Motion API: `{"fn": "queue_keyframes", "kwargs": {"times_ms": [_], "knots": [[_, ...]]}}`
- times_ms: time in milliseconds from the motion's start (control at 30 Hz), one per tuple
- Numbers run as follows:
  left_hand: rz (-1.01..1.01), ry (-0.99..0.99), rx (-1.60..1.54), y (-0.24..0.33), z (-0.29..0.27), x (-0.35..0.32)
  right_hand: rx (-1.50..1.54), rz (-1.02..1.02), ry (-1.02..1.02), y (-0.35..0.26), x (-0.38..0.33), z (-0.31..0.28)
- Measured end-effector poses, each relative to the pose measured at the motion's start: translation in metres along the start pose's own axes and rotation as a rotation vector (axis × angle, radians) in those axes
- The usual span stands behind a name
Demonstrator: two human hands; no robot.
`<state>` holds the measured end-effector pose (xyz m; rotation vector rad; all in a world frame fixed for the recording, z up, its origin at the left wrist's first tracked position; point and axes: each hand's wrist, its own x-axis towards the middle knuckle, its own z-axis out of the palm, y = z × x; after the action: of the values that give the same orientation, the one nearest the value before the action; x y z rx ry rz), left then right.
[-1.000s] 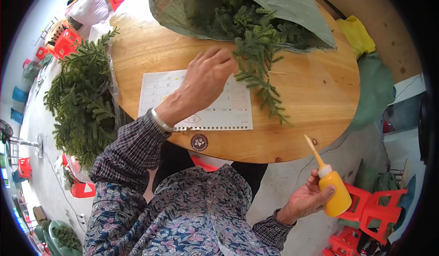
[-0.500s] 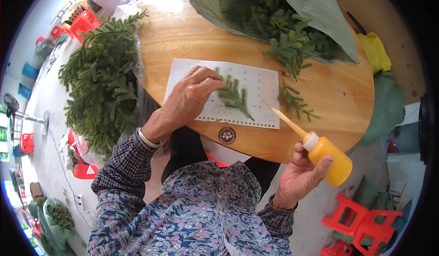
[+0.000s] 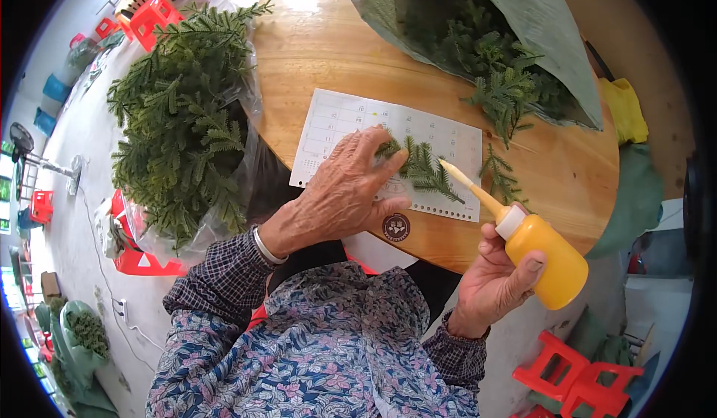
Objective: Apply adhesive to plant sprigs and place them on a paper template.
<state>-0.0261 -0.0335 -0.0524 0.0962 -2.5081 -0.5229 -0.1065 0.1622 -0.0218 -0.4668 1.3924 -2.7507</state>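
My left hand [image 3: 340, 190] lies over a printed paper sheet [image 3: 328, 123], fingers spread and thumb apart. Its fingertips rest at the upper end of a small green fir sprig [image 3: 429, 171] lying on the sheet. In my right hand [image 3: 489, 287] is a yellow squeeze bottle [image 3: 549, 261] with a white collar and a long, pointed nozzle. The bottle tilts up and left, and the nozzle tip sits close to the sprig; whether they touch, I cannot tell. A second sprig [image 3: 500, 175] lies just right of the sheet.
A pile of fir branches [image 3: 175, 130] in clear plastic stands left of the wooden table [image 3: 299, 56]. At the table's far right, a green woven sack [image 3: 556, 26] spills more branches [image 3: 508, 93]. Red stools [image 3: 553, 366] are on the floor at lower right.
The whole view has shifted, so most things appear farther right. My left fingers have spread from a pinch on the sprig. The bottle's nozzle tip is closer to the sprig.
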Motion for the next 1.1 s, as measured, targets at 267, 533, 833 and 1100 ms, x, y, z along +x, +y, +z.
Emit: {"fn": "queue_keyframes", "kwargs": {"times_ms": [267,533,833,1100], "knots": [[0.059,-0.083,0.173,-0.002,-0.001,-0.005,-0.065,0.002,-0.091,0.013,0.008,0.012],[0.083,-0.138,0.109,-0.011,-0.002,0.001,-0.188,-0.011,-0.099,0.024,0.011,0.027],[0.068,-0.121,0.154,-0.01,-0.001,-0.001,-0.267,0.012,-0.11,0.028,0.014,0.031],[0.064,-0.08,0.137,-0.013,0.003,-0.003,-0.184,-0.023,-0.127,0.031,0.013,0.032]]}}
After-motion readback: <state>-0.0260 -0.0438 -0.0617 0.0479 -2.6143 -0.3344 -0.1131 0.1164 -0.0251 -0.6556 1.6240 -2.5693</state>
